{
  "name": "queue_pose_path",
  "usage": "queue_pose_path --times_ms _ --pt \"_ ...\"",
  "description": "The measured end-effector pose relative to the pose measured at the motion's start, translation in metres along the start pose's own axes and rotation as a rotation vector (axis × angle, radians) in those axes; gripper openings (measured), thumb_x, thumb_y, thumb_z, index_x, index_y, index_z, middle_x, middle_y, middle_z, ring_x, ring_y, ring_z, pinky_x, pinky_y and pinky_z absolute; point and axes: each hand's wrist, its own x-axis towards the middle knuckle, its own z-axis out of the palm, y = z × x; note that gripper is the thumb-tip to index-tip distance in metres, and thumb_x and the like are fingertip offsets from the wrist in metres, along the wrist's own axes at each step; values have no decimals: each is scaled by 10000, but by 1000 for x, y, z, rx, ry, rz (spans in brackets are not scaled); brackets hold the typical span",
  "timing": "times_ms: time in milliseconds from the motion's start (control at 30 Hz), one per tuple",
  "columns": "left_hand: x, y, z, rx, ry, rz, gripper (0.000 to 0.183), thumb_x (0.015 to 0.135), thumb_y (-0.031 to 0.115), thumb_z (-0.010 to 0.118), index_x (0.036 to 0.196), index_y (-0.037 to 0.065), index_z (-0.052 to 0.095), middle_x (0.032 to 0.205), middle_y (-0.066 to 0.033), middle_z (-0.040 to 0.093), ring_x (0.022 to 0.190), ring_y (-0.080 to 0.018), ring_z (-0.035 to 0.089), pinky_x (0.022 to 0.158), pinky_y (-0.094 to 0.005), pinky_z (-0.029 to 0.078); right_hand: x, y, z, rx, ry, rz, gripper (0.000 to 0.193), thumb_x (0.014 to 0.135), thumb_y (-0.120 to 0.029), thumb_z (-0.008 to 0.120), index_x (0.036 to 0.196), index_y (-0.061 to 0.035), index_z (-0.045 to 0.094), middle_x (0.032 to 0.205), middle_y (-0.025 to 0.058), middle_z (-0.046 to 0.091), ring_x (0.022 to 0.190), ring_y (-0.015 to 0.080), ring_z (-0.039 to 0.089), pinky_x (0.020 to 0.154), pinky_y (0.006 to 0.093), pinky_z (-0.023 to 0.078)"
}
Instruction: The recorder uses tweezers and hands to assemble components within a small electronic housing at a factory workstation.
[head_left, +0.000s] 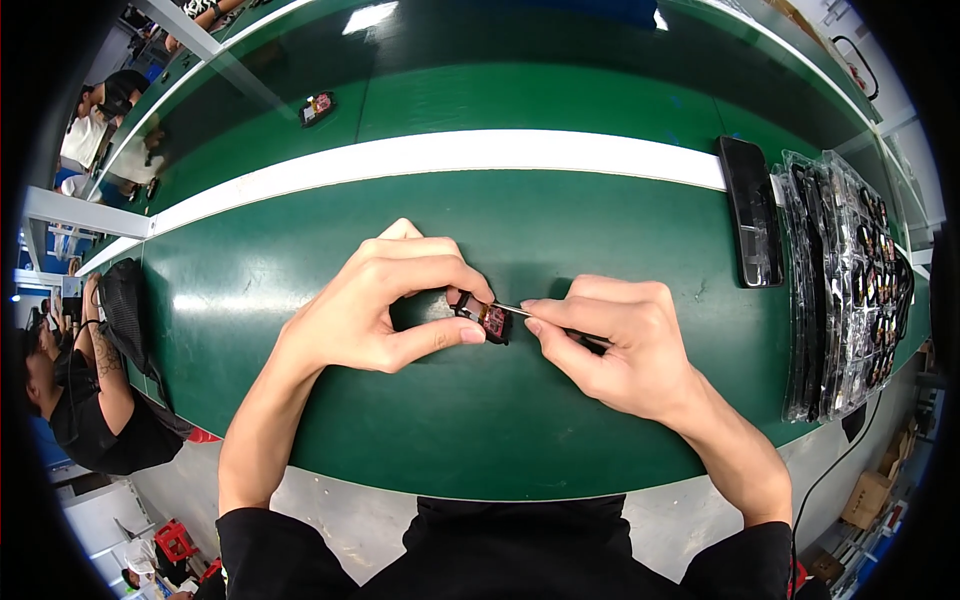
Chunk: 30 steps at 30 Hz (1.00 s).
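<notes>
Between the thumb and fingers of my left hand (pixel 385 300) is a small black electronic module (pixel 494 321) with a reddish circuit board showing inside its casing. My right hand (pixel 625 340) pinches a thin metal tool (pixel 515 310), dark toward its handle. The tool's tip reaches the module's upper right edge, close to my left index fingertip. I cannot make out exactly what the tip touches. Both hands are over the middle of the green table (pixel 420 430).
On the right, a black smartphone (pixel 752 212) lies beside stacked clear plastic trays (pixel 835 290) of small dark parts. A white rail (pixel 450 152) crosses behind my hands; a similar module (pixel 317 108) lies beyond it. A person (pixel 95 390) sits at the left, near a black bag (pixel 128 305).
</notes>
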Motion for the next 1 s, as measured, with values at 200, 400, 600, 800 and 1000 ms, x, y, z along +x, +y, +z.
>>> queue_pose_path --times_ms 200,400,600,800,1000 --pt "0 4 0 9 15 -43 417 797 238 969 1167 85 849 870 -16 740 753 -179 617 808 -338 395 0 1 -6 -50 1 -23 129 880 -2 857 1009 -7 857 701 67 657 530 186 586 477 350 420" --pt "0 -1 3 99 21 10 510 787 221 1010 1246 92 831 825 10 695 788 -133 672 821 -322 405 5 -2 -11 -6 104 99 138 964 -17 852 1097 7 829 778 56 705 572 82 566 506 287 404" --pt "-5 0 2 45 37 -11 596 756 251 1023 1289 123 789 870 29 693 746 -136 590 817 -325 405 4 -19 4 26 -21 161 273 1034 -140 803 1256 -21 696 1033 121 735 801 235 753 670 390 579" --pt "-6 0 0 -164 -3 -171 518 749 97 861 1211 126 628 937 30 706 782 -148 470 800 -341 429 5 -13 19 -293 -83 3 497 885 -287 929 1269 -54 717 996 88 721 798 283 768 644 418 592" --pt "3 5 -3 -154 30 -106 407 764 28 836 1135 67 674 936 -18 736 741 -148 522 733 -321 460 0 -15 4 -312 -54 7 441 855 -294 918 1164 -53 715 1015 90 735 799 286 775 655 425 593"
